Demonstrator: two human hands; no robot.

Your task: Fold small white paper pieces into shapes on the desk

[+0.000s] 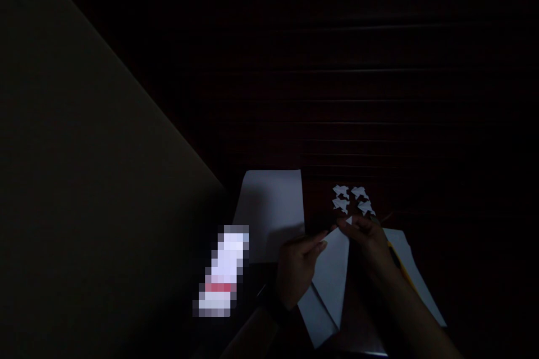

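A folded sheet of white paper (334,272) is held up between my two hands, its upper end creased to a point and its lower part hanging down. My left hand (296,266) pinches its left edge between thumb and fingers. At the pointed top, the fingers of my right hand (368,238) are closed on the paper. Just beyond the hands lie several small folded paper pieces (341,190) with jagged outlines, set in two columns on the dark table. The dim light hides the finer creases.
White paper (273,196) lies flat to the left of the pieces. A bright, pixelated screen-like object (225,269) is at lower left. Right of my forearm are more white paper (421,275) and a yellow-and-black object (402,266), partly covered. A pale wall (105,179) slants along the left.
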